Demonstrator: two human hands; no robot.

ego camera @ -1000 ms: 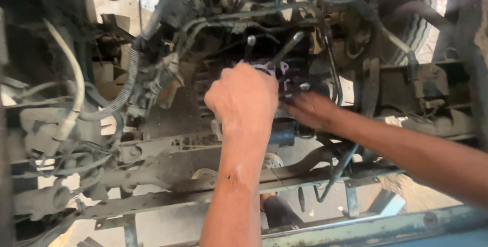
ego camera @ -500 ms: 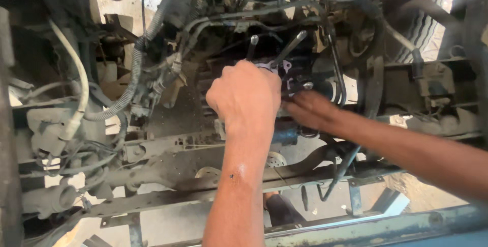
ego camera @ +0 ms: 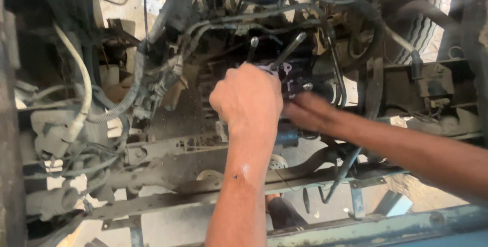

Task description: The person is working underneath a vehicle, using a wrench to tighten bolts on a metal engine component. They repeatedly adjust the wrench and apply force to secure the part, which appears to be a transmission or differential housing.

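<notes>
greasy metal chassis (ego camera: 168, 176), fisted hands (ego camera: 277, 104)

Two bare forearms, no sleeves, no gloves. Small dark speck and a shiny patch on the left forearm (ego camera: 243, 176). No watch or rings visible.

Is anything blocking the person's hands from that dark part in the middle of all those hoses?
Nothing visible does. The left hand and right hand are both already on the dark part. The hoses and the two metal levers sit above them.

Left hand (ego camera: 247, 99) fisted; right hand (ego camera: 307, 112) blurred, reaching in.
</notes>
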